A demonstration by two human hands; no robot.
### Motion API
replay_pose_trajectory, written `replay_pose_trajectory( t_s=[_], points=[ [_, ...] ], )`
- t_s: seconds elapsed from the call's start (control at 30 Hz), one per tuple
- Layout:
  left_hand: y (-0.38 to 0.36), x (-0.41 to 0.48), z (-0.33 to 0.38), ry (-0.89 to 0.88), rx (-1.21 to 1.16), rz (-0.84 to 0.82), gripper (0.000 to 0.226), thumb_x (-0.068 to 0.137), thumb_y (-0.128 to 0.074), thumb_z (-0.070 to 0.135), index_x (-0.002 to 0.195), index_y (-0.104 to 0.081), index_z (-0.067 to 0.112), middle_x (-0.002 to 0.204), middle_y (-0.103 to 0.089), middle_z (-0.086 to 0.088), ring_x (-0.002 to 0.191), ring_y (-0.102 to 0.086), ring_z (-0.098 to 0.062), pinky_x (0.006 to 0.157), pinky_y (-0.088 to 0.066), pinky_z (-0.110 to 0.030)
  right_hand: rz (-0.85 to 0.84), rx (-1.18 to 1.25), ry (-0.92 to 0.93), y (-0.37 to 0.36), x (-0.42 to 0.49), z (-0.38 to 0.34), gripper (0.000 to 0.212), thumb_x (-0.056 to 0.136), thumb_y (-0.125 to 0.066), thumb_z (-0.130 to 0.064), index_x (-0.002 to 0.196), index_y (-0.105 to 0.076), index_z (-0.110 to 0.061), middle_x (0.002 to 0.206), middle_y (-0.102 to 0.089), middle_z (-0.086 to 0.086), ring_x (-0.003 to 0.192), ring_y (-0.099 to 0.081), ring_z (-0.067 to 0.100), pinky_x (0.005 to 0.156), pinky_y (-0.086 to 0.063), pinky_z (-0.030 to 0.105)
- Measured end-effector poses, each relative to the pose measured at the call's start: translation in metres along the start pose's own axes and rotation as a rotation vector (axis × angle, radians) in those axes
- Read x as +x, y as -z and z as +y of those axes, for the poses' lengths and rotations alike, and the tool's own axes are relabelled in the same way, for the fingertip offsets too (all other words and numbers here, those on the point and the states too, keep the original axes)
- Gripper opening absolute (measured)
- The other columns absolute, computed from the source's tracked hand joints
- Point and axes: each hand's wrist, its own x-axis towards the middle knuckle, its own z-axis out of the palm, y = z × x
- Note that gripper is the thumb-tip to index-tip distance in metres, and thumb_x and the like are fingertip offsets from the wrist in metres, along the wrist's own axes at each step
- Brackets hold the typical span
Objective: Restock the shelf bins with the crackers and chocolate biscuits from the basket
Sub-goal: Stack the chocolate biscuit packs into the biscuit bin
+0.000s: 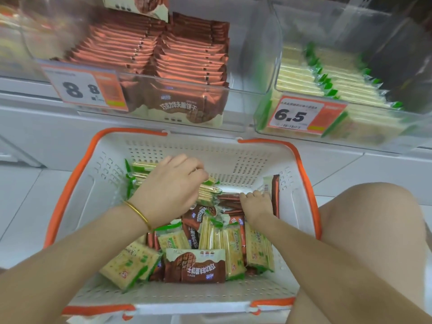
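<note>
view: head, the only one
step: judged as pulling sorted handfuls out of the basket [77,178] before lifting them to the bins
left hand [168,190]: grip closed round a small stack of cracker packs [210,190], lifted just above the pile at the basket's far left
right hand [257,206]: fingers curled over the chocolate biscuit packs [230,199] near the right wall; thumb hidden
cracker packs axis: stack seen on edge, long axis roughly across the basket, green sealed end toward the right wall
chocolate biscuit packs axis: lying roughly across the basket, near ends under the fingers; two more stand upright against the right wall
loose pile: mixed packs near the basket's front, faces up or tilted, no common direction
chocolate bin [247,66]: upper left, brown packs on edge in two rows, faces toward the front
cracker bin [279,73]: upper right, packs on edge, green ends to the right; space left at the back
how to do it well: keep each handful one kind, squared up, on edge, faces matching the bin's rows; crackers go right, chocolate left
risk: loose stack may fan out on the lift
</note>
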Motion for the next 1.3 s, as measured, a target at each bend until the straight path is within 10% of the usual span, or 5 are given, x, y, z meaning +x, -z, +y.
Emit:
replay_pose_trajectory(
  t_s=[0.33, 0.63, 0.83, 1.07, 1.3],
  points=[
    [-0.013, 0.005, 0.005, 0.059, -0.128, -0.118, 0.024, 0.089, -0.052, 0.018, 0.108, -0.065, 0.014, 0.106, -0.060, -0.002, 0.100, -0.056, -0.024, 0.085, -0.048, -0.041, 0.108, 0.136, 0.105, 0.052, -0.041, 0.004, 0.031, 0.082, -0.053, 0.008, 0.106, -0.057, -0.011, 0.107, -0.059, 0.008, 0.102, -0.055, 0.026, 0.070, -0.043, 0.033],
    [-0.010, -0.002, 0.033, 0.170, -0.312, -0.332, 0.090, 0.074, -0.070, 0.053, 0.143, -0.023, 0.020, 0.139, -0.037, 0.002, 0.126, -0.037, -0.015, 0.105, -0.036, -0.032, -0.025, 1.789, 0.005, 0.127, -0.104, 0.003, 0.015, 0.091, -0.058, -0.007, 0.107, -0.057, -0.008, 0.089, -0.068, 0.011, 0.068, -0.069, 0.017, 0.061, -0.058, 0.026],
    [0.024, 0.011, 0.005, 0.562, -0.951, -0.078, 0.019, 0.089, -0.062, 0.017, 0.109, -0.059, 0.018, 0.095, -0.069, -0.001, 0.085, -0.066, -0.015, 0.079, -0.056, -0.039, 0.293, 1.533, 0.122, 0.153, -0.107, 0.005, 0.027, 0.098, -0.048, -0.030, 0.115, -0.059, -0.012, 0.081, -0.065, 0.000, 0.066, -0.058, 0.007, 0.057, -0.047, 0.023],
    [0.082, 0.012, -0.016, 0.549, -1.558, 0.163, 0.020, 0.089, -0.054, 0.008, 0.109, -0.058, 0.006, 0.094, -0.070, -0.010, 0.077, -0.068, -0.018, 0.066, -0.058, -0.029, 0.264, 1.513, 0.386, 0.204, -0.123, 0.011, 0.014, 0.089, -0.064, -0.015, 0.102, -0.063, -0.010, 0.089, -0.074, 0.010, 0.079, -0.071, 0.025, 0.073, -0.057, 0.041],
    [0.130, 0.035, -0.089, 0.610, -0.742, 0.657, 0.010, 0.095, -0.049, 0.030, 0.091, -0.054, 0.023, 0.094, -0.064, 0.000, 0.084, -0.062, -0.017, 0.073, -0.051, -0.035, 0.510, 1.528, 0.431, 0.321, -0.070, 0.021, 0.006, 0.090, -0.063, -0.018, 0.084, -0.062, -0.015, 0.067, -0.064, 0.000, 0.044, -0.055, 0.005, 0.038, -0.043, 0.017]
  ],
)
